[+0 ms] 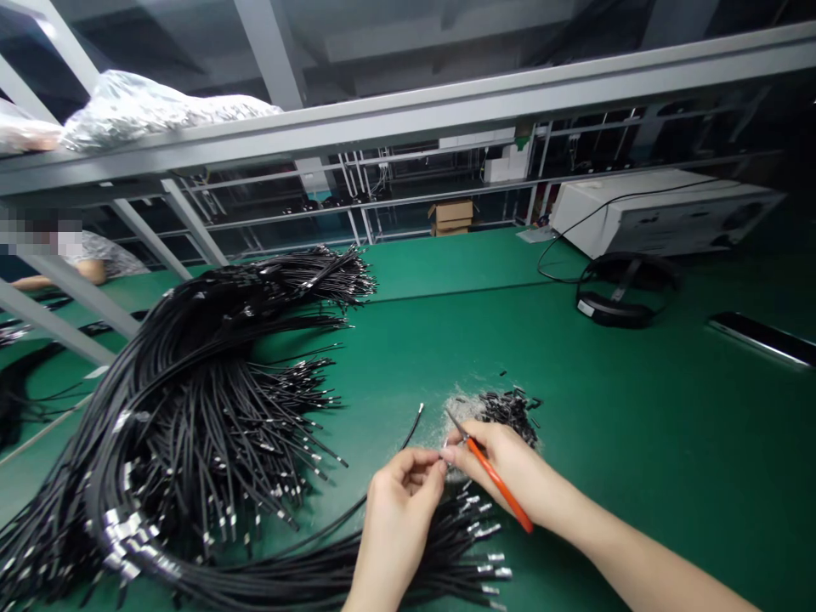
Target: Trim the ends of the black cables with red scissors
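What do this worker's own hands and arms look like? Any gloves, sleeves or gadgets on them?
They are ordinary human hands, with no gloves on the left hand or the right hand. No sleeve shows on the right forearm, and I see no watch, bracelet, cable or marking. Little of the left forearm shows, but that part is bare too.

Over my feed I see a white case (643,231), black headset (615,313), phone (762,337) (far right) and cardboard box (452,218).
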`<action>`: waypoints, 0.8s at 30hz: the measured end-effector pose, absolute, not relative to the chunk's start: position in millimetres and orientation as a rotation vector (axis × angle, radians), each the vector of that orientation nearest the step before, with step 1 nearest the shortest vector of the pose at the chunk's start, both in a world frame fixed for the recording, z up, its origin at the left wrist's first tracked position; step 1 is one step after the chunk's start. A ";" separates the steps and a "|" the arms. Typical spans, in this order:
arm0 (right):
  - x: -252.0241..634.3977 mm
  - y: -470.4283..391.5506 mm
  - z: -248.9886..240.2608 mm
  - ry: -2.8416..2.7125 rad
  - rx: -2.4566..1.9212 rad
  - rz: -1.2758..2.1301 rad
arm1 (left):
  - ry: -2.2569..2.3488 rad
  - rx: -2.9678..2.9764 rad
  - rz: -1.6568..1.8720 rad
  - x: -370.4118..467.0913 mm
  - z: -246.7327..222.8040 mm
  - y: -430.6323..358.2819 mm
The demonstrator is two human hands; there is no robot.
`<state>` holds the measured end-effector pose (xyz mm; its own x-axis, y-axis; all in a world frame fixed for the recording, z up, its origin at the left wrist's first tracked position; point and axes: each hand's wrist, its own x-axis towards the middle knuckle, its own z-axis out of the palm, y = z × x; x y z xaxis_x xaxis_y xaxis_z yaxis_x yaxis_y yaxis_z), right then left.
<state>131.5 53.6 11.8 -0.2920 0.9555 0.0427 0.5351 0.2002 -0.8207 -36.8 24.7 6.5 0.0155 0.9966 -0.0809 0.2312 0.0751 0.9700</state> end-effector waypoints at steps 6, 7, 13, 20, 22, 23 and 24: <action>125.7 47.1 14.7 -1.630 -1.086 1.414 | 1.274 1.319 0.814 -50.0 14.5 25.1; 124.9 45.6 14.3 -1.548 -1.097 1.453 | 1.303 1.327 0.838 -50.7 14.4 25.5; 106.9 35.5 10.6 -1.202 -1.132 1.519 | 1.448 1.499 1.046 -41.4 10.3 18.9; 85.6 26.1 -3.6 -1.381 -1.384 0.980 | 1.613 2.140 1.263 -34.0 -4.8 7.2; 86.5 26.0 -6.5 -1.652 -1.473 0.503 | 1.645 2.212 1.217 -33.6 -7.8 6.9; 88.5 27.0 -6.9 -1.793 -1.460 0.275 | 1.657 2.208 1.192 -33.5 -8.4 7.3; 91.6 28.6 -6.6 -1.929 -1.404 0.090 | 1.669 2.174 1.171 -33.6 -8.2 7.9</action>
